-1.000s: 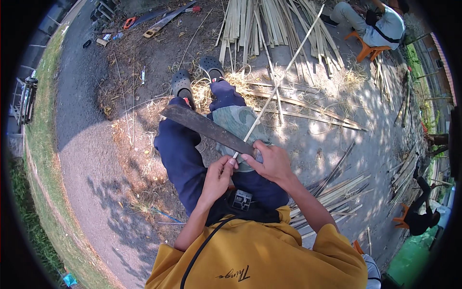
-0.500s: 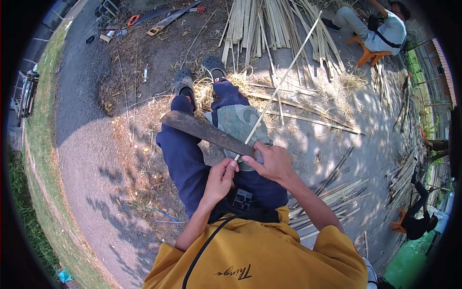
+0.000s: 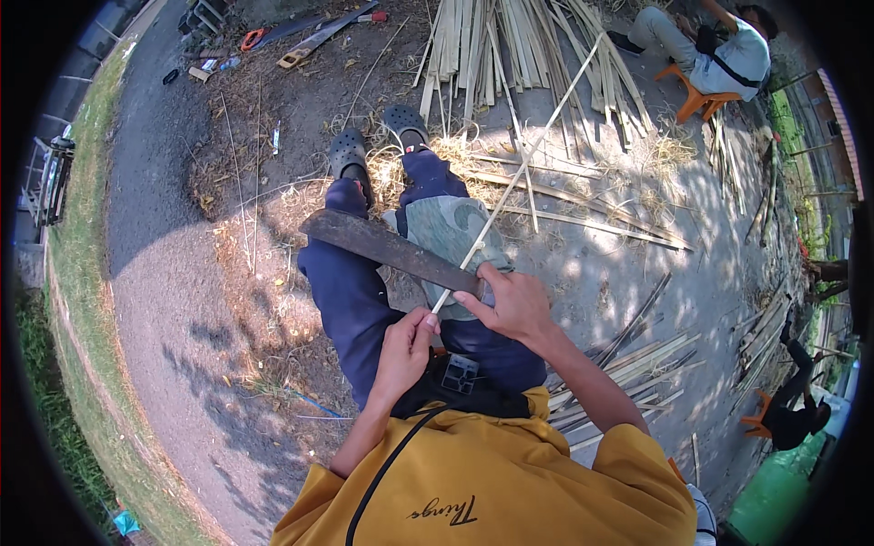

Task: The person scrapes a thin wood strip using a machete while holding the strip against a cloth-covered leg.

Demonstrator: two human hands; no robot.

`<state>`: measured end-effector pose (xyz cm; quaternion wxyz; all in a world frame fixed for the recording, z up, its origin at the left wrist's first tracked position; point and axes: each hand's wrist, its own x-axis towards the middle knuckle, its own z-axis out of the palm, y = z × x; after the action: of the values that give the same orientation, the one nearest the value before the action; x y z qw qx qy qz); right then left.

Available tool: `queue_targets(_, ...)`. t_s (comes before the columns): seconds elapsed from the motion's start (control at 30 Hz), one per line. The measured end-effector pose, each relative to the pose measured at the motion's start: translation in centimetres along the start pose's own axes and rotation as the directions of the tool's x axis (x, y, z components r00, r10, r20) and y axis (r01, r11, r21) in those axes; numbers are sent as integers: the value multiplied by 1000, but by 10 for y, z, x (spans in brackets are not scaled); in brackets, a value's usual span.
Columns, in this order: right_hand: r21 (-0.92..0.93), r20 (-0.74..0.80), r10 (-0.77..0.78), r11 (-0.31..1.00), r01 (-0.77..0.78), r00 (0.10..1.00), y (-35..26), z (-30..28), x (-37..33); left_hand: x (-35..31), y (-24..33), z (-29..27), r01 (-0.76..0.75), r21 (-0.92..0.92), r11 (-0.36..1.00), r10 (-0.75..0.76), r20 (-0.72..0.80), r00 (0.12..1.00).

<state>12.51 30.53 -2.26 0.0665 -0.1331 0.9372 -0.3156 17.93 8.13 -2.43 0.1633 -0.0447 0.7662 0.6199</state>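
Observation:
A long, thin bamboo strip (image 3: 534, 156) slants from my lap up to the far right. Its near end is pinched in the fingers of my left hand (image 3: 404, 351). My right hand (image 3: 512, 308) is closed at the handle end of a broad, dark machete (image 3: 387, 249), with the thumb lying along it; the handle itself is hidden. The blade points to the far left across my thighs and crosses the strip just beyond my left fingers. Beneath the strip, a greenish patterned cloth (image 3: 455, 227) covers my right thigh.
Long bamboo slats (image 3: 482, 45) are piled beyond my feet, with curly shavings (image 3: 446, 155) around my shoes. More slats (image 3: 628, 382) lie at my right. Two handsaws (image 3: 319, 41) rest at the far left. One person (image 3: 728, 59) sits on an orange stool at far right, another (image 3: 797, 409) nearer.
My left hand has drawn the strip's near end a little toward me and to the left. The strip's far end has come down slightly; the machete has barely moved.

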Motion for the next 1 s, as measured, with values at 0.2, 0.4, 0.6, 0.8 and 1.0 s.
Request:
queue_targets(0.2,36,-57,90,995,-88,994,-6,5,-6,-36,-3,-21,52,132,990,-56,27,998)
queue_targets(0.4,80,-71,41,996,-35,997,-15,9,-7,-8,8,2,-19,78,997,21,-32,999)
queue_targets(0.6,-44,-129,66,996,-72,989,6,5,3,-51,2,-25,44,180,983,-37,-38,999)
queue_targets(0.8,20,-111,143,990,-142,983,1,3,-5,-38,2,-25,-1,204,979,4,-13,1000)
queue_targets(1.0,-87,-65,-85,993,79,994,0,6,-13,15,-6,8,-84,22,996,83,29,996)
